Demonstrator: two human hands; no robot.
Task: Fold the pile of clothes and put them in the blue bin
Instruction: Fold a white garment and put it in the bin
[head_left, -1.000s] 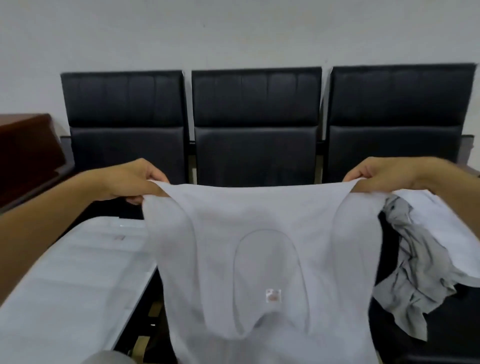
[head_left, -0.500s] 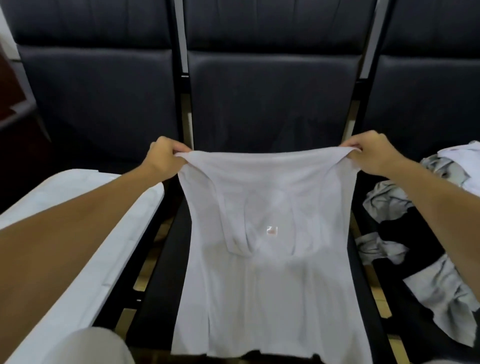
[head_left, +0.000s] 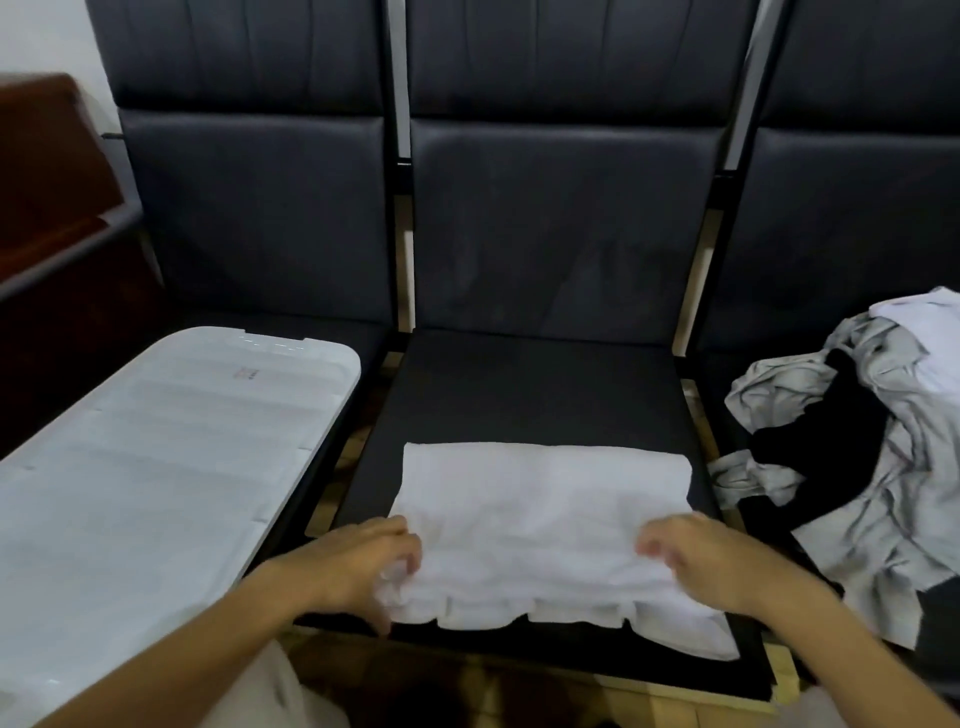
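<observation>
A white sleeveless top (head_left: 540, 509) lies folded in half on the seat of the middle black chair (head_left: 519, 384). Its fold runs along the far side and its loose edges bunch at the near side. My left hand (head_left: 358, 566) grips the near left corner of the top, fingers curled into the fabric. Over the near right part, my right hand (head_left: 701, 561) curls its fingers on the cloth; both hands are motion-blurred. The pile of clothes (head_left: 857, 441), grey, white and black, lies crumpled on the right chair. No blue shows on any bin in view.
A white ribbed plastic lid (head_left: 156, 441) covers the seat of the left chair. Three black padded chair backs (head_left: 561, 218) stand side by side behind the seats. A dark wooden piece of furniture (head_left: 47, 171) is at the far left.
The top hung spread between my raised hands before. My hands came down and toward me, so it now lies doubled over on the middle seat with both hands at its near edge.
</observation>
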